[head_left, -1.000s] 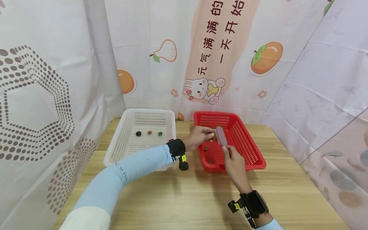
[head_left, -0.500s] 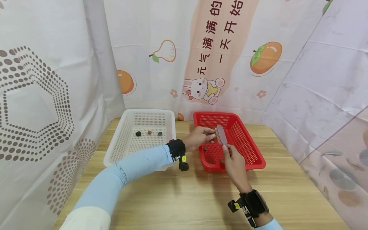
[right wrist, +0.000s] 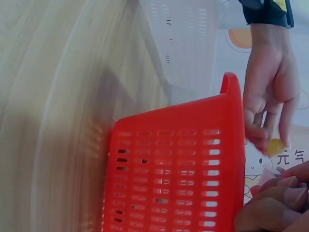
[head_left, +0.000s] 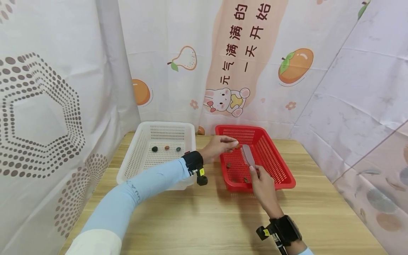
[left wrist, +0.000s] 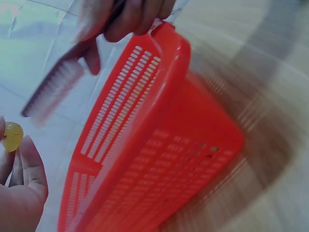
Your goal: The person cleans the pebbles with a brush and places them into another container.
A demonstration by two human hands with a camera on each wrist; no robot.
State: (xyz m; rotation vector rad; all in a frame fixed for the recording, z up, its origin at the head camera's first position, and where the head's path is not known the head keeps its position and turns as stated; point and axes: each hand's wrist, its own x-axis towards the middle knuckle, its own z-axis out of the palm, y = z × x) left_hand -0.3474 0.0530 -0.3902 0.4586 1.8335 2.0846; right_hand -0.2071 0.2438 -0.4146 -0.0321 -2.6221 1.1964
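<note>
Above the red basket (head_left: 278, 166), my left hand (head_left: 217, 147) pinches a small, smooth yellow stone (left wrist: 12, 137) between thumb and fingers. The stone also shows as a yellow bead-like lump (right wrist: 276, 147) in the right wrist view. My right hand (head_left: 264, 186) grips a brush (head_left: 247, 155) by its handle end; its back is greyish pink and its pale bristles face left toward the left hand. A gap separates the bristles from the stone. Small brownish stones (head_left: 228, 165) lie on the red basket's floor.
A white basket (head_left: 127, 161) stands to the left, holding a black stone (head_left: 154, 149), a reddish stone (head_left: 167, 148) and a green stone (head_left: 178, 149). Both baskets sit on a wooden table (head_left: 204, 219). A printed curtain (head_left: 178, 95) hangs behind.
The brush has moved slightly down and right, away from the stone, with the right hand. My left hand has turned a little and still holds the stone.
</note>
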